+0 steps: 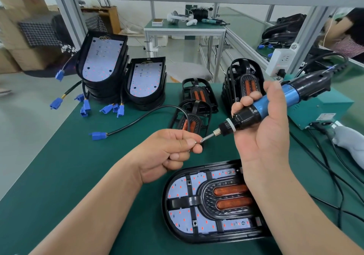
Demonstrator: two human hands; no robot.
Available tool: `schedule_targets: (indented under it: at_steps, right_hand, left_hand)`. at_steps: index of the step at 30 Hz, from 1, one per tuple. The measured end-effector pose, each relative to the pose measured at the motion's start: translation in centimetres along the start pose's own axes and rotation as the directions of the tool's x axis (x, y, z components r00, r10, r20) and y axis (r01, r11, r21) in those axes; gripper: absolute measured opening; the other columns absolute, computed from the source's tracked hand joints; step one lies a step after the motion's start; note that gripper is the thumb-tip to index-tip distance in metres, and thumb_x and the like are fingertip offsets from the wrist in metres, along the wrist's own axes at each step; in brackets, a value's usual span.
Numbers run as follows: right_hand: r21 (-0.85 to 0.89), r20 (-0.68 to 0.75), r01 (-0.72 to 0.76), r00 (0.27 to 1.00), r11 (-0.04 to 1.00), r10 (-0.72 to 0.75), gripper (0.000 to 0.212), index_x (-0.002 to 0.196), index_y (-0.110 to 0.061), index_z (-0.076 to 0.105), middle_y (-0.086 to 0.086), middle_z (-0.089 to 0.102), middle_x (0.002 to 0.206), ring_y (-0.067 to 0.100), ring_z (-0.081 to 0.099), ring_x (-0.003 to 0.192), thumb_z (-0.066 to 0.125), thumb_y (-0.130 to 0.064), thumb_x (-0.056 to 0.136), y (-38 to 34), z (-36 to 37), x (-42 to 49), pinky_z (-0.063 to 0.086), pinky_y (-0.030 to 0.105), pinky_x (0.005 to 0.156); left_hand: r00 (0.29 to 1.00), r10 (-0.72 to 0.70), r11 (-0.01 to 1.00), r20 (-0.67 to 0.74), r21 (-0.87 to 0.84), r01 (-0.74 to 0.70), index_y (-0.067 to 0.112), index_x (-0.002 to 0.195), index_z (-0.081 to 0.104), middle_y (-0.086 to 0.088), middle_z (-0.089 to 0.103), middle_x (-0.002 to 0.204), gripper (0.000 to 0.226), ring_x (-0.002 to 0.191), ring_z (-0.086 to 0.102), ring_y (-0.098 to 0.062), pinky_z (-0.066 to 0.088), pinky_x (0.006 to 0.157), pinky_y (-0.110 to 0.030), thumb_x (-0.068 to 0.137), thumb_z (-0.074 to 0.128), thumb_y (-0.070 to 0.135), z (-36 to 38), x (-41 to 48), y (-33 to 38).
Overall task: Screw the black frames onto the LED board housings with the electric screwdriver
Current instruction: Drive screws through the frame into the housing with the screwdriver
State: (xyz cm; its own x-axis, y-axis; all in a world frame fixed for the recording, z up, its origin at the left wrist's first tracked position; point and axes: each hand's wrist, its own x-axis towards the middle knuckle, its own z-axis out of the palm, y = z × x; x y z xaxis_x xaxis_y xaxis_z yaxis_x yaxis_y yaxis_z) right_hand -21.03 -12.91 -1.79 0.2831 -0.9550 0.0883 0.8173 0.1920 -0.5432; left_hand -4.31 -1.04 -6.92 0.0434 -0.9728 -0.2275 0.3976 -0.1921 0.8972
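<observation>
Left hand [167,152]: screw [195,142] pinched at bit [206,137] tip.
Right hand [262,128]: electric screwdriver [275,103] wrapped.
Risk: screw may be dropped onto LED board housing [165,205] — seating on bit unconfirmed.

We look down on a green-topped bench [78,176]. Nearest us lies an LED board housing [182,222] with a black frame [208,201] set in it. At far left stand two stacks of housings [102,61]. Loose frames [199,95] lie mid-bench beside a blue-plugged cable [137,119], and a teal box [323,107] sits at right.
</observation>
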Motion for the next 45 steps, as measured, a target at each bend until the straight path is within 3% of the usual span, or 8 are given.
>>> schedule_targets:
  at_steps: [10,39,45]
  right_hand:
    - [-0.055,0.018,0.019,1.0,0.998,-0.018,0.019,0.115,-0.017,0.058,-0.002,0.059,0.083,0.013,0.058,0.07,0.069,-0.028,0.104,0.26,0.1,-0.15,0.052,0.031,0.073]
    - [-0.169,0.141,0.104,0.987,0.98,-0.081,0.029,0.122,-0.019,0.058,-0.003,0.059,0.088,0.014,0.058,0.076,0.071,-0.035,0.102,0.61,0.15,-0.69,0.051,0.032,0.079]
    - [-0.14,0.124,0.078,0.99,0.987,-0.061,0.025,0.119,-0.019,0.057,-0.003,0.058,0.088,0.014,0.058,0.076,0.069,-0.035,0.103,0.45,0.17,-0.64,0.052,0.033,0.079]
  left_hand:
    - [0.997,0.046,0.998,0.061,0.03,-0.048,0.006,0.108,0.072,-0.013,0.074,0.098,0.013,0.049,0.033,-0.001,0.029,0.038,-0.011,0.099,0.063,0.005,0.13,-0.15,-0.25]
    - [0.997,0.078,0.99,0.014,0.117,-0.079,0.005,0.11,0.067,-0.012,0.073,0.091,0.016,0.05,0.031,-0.004,0.026,0.039,-0.011,0.094,0.065,0.008,0.43,-0.33,-0.43]
    - [0.997,0.063,0.994,0.039,0.082,-0.066,0.002,0.124,0.065,-0.011,0.072,0.092,0.025,0.051,0.031,-0.002,0.027,0.04,-0.011,0.099,0.061,0.006,0.31,-0.44,-0.19]
